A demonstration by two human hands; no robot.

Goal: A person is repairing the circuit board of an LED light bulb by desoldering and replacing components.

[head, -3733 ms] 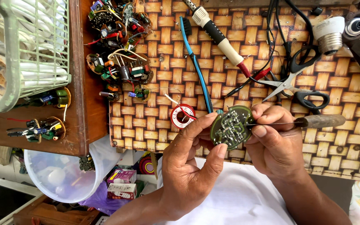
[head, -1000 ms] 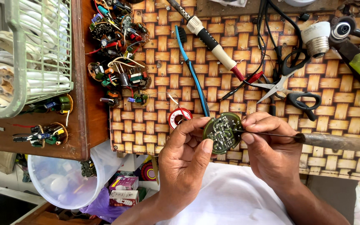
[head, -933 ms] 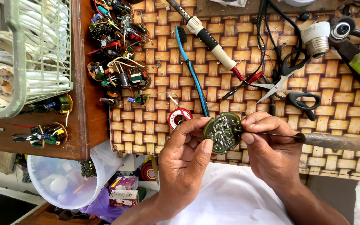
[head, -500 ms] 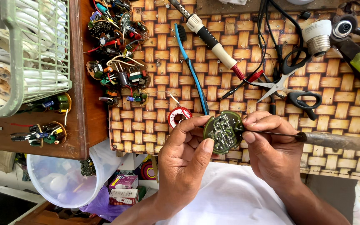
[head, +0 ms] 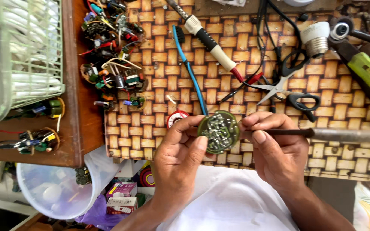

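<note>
Two hands working just above the woven mat. Left hand pinching round green circuit board by its edge, thumb and fingertips closed on the rim, solder side up. Right hand gripping soldering iron, fingers curled shut around the shaft, tip touching the board's right edge.

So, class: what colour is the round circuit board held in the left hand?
Green, with silvery solder spots: the circuit board, in the left hand, head view.
</note>
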